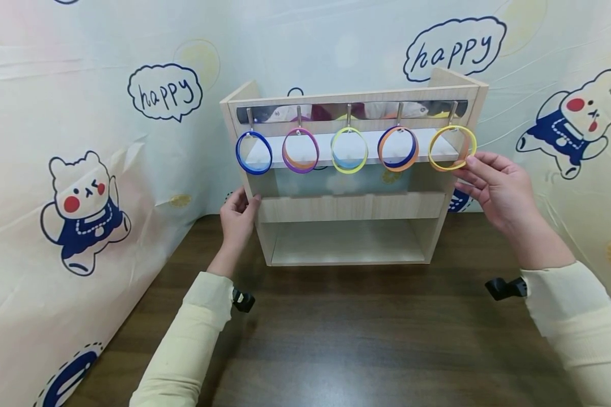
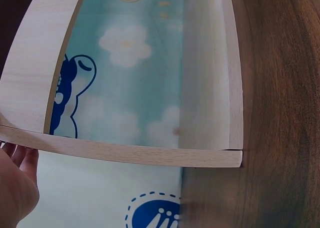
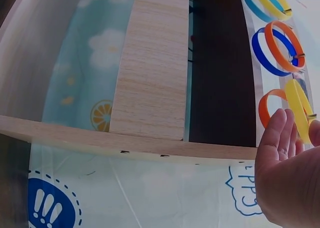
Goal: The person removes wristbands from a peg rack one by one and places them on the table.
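Observation:
A light wood shelf stands upright with a row of metal hooks along its top front. Coloured rings hang there: a blue ring at far left, then a purple ring, a yellow-green ring and a dark blue ring. On the rightmost hook hangs a yellow ring, with an orange ring behind it. My right hand pinches the yellow ring's right edge between thumb and fingers. My left hand grips the shelf's left side panel, its thumb at the front edge.
The shelf stands on a dark brown wooden table. Behind and beside it hangs a pale printed cloth with cartoon bears and lettering. A white board crosses the shelf behind the rings, and a lower compartment faces front.

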{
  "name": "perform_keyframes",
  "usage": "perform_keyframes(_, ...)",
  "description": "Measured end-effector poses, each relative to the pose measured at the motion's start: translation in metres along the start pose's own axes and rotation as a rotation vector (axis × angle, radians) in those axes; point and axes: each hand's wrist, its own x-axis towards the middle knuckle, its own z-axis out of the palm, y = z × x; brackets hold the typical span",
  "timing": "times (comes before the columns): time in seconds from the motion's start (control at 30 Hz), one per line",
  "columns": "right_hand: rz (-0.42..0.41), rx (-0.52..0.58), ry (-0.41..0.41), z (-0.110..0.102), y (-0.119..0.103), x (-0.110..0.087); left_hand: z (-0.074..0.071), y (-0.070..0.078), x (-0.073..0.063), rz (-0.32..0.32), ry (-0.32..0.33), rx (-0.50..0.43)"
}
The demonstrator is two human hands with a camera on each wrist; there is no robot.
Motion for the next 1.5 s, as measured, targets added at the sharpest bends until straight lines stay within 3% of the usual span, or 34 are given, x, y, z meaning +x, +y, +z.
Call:
perform_keyframes(0.3,0.000,0.013,0.019,0.004,-0.002,0.000,-0.001,-0.002,0.000,0.024,-0.004,-0.010)
perform_keyframes(0.7,-0.055,0.124,0.035,0.014,-0.009,-0.001,-0.001,0.001,0.000,-0.002,-0.003,0.004)
perform_keyframes(1.0,-0.053,0.140,-0.007,0.023,-0.013,-0.008,0.000,0.001,0.002,0.015,-0.007,-0.031)
perform_keyframes(1.13,-0.046,0.115,-0.032,0.028,-0.011,-0.014,0.000,-0.006,0.005,0.026,-0.007,-0.055)
perform_keyframes(1.5,-0.037,0.015,-0.157,0.038,0.018,-0.031,-0.002,-0.005,0.003,0.008,-0.006,-0.068)
